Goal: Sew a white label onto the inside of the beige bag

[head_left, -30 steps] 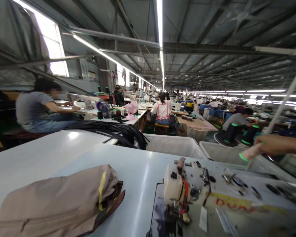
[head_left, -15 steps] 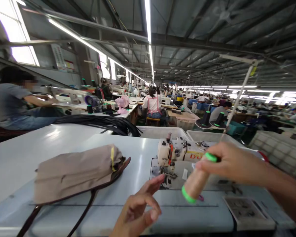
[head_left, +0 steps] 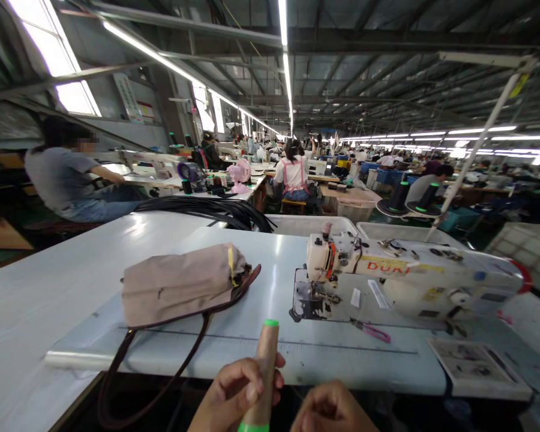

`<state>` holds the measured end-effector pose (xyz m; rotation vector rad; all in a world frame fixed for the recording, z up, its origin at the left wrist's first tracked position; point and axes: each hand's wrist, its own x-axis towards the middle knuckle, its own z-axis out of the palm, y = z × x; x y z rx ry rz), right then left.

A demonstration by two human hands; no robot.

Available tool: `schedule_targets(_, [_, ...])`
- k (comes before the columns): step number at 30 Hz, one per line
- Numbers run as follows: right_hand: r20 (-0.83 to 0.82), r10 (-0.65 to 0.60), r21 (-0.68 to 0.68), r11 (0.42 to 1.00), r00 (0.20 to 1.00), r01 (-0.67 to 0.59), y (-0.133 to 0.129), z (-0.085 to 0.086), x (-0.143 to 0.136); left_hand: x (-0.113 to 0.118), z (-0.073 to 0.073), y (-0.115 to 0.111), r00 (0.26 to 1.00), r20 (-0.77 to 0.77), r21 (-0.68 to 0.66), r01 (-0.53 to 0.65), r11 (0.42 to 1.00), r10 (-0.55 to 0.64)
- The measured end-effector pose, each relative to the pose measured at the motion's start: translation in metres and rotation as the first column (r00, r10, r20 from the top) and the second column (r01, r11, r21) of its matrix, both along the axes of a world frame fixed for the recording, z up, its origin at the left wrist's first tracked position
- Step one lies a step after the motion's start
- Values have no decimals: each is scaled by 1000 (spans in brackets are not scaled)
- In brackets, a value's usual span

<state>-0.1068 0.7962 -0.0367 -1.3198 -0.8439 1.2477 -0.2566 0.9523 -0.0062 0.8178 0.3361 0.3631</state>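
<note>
My left hand [head_left: 236, 387] is wrapped round a thread cone [head_left: 265, 366], tan in the middle with a bright green cap and base, held nearly upright at the table's front edge. Just to its right is my right hand [head_left: 330, 411], fingers curled together; what they pinch, if anything, is hidden. On the pale blue table lies a beige fabric bag [head_left: 175, 288] with a brown strap [head_left: 198, 342] hanging over the front edge. A white sewing machine [head_left: 400, 270] stands to the right, and pink-handled thread snips [head_left: 373, 331] lie in front of it.
A bundle of black strips [head_left: 207, 207] lies behind the bag. Two black thread cones [head_left: 398, 195] stand on a holder behind the machine. A small parts tray [head_left: 477, 366] sits at the front right. Co-workers sit at machines, one person [head_left: 72, 174] at the left.
The thread cone has passed from my right hand into my left and come down to the table's front edge. My right hand has drawn back from over the machine. The camera view has shifted.
</note>
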Motion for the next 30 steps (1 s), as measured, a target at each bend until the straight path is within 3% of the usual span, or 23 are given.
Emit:
schedule_targets(1, [62, -194, 12, 981, 979, 193, -12, -7, 5, -3, -4, 6, 1000, -17, -19, -16, 1000, 15])
schedule_targets(2, [87, -270, 28, 963, 959, 269, -26, -13, 12, -6, -9, 12, 999, -33, -42, -30, 999, 29])
schedule_targets(5, [113, -420, 33, 907, 901, 419, -68, -23, 46, -7, -29, 33, 993, -91, -115, -83, 990, 73])
schedule_targets(7, [313, -491, -47, 847, 813, 530, -87, -27, 75, -1, -41, 45, 984, -143, -129, -127, 983, 109])
schedule_targets(9, [555, -472, -73, 793, 685, 605, -94, -30, 108, 10, -48, 55, 970, -192, -98, -173, 980, 151])
schedule_targets(13, [711, -462, -23, 738, 530, 674, -84, -30, 176, 37, -52, 69, 955, -213, 39, -202, 979, 206])
schedule_targets(16, [828, -407, 41, 730, 385, 682, -76, -23, 207, 53, -55, 71, 942, -249, 91, -210, 973, 226])
schedule_targets(20, [923, -280, 48, 765, 264, 643, -75, -21, 203, 63, -61, 68, 927, -288, 56, -233, 971, 239])
schedule_targets(25, [954, -123, -39, 852, 273, 522, -83, -38, 177, 65, -59, 69, 924, -295, 42, -242, 969, 244])
schedule_targets(30, [962, -51, -100, 848, 268, 520, -101, -49, 172, 70, -56, 82, 931, -272, 67, -234, 970, 244])
